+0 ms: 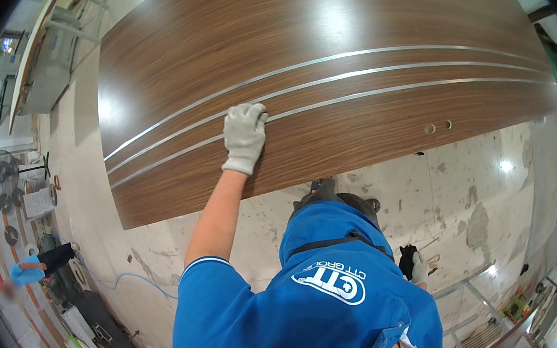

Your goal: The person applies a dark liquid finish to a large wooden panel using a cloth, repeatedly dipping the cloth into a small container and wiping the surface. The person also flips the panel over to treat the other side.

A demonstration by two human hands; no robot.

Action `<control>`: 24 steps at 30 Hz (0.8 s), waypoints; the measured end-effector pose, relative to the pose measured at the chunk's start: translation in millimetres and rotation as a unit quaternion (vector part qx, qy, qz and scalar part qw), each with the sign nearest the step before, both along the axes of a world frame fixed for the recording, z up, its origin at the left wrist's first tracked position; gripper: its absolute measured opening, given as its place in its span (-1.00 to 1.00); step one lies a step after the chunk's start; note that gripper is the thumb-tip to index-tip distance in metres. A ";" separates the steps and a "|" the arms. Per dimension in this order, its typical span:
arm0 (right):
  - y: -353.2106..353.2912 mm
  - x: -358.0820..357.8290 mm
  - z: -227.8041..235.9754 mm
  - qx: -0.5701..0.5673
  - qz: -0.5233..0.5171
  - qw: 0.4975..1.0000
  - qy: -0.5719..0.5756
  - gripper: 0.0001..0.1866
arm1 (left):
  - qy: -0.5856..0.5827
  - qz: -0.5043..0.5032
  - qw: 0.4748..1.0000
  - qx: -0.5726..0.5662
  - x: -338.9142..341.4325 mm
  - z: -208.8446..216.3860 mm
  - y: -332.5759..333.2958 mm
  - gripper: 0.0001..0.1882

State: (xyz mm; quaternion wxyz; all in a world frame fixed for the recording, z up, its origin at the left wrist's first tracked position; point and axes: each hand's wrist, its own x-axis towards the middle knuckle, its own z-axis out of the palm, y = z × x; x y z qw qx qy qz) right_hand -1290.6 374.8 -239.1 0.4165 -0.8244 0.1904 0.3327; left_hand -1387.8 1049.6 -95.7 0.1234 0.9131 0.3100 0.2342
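A large brown wood-grain door panel [329,134] lies flat in front of me, with three thin silvery strips [363,73] running along it. Near its right end are two round holes [438,126]. My left hand [244,133], in a pale grey glove, rests on the panel over the two nearer strips, its fingers curled. Anything under those fingers is hidden. Down at my right side, my right hand [421,269], also gloved, is closed around a dark bundle like a black cloth [408,260]. A thin stick-like thing shows beside it, too small to name.
A standing fan [4,174] is at the far left, with a table [32,64] beyond it. A blue hose or cable [125,277] crosses the stained floor [433,204]. Metal frames [475,303] stand at the lower right, and a blue-and-black item [38,265] lies at left.
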 end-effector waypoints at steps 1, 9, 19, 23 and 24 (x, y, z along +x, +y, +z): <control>2.2 1.9 0.4 -0.012 -0.015 1.000 0.007 -0.50 | 0.017 -0.008 1.000 0.015 1.8 -1.5 -12.1 -0.79; 10.3 1.6 3.3 0.004 -0.001 1.000 -0.013 -0.53 | 0.058 -0.032 0.996 0.054 9.1 0.6 -64.3 -0.52; 23.1 -4.6 5.9 0.013 -0.065 0.997 0.037 -0.57 | 0.156 -0.017 0.986 0.053 44.0 -7.6 -35.7 -0.24; 29.4 2.4 10.7 0.034 -0.032 0.999 0.012 -0.58 | 0.178 -0.010 0.982 0.057 64.5 -8.8 -15.2 -0.19; 30.3 4.2 11.1 0.034 -0.026 0.999 0.014 -0.59 | 0.181 -0.005 0.982 0.061 69.5 -9.3 -10.3 -0.18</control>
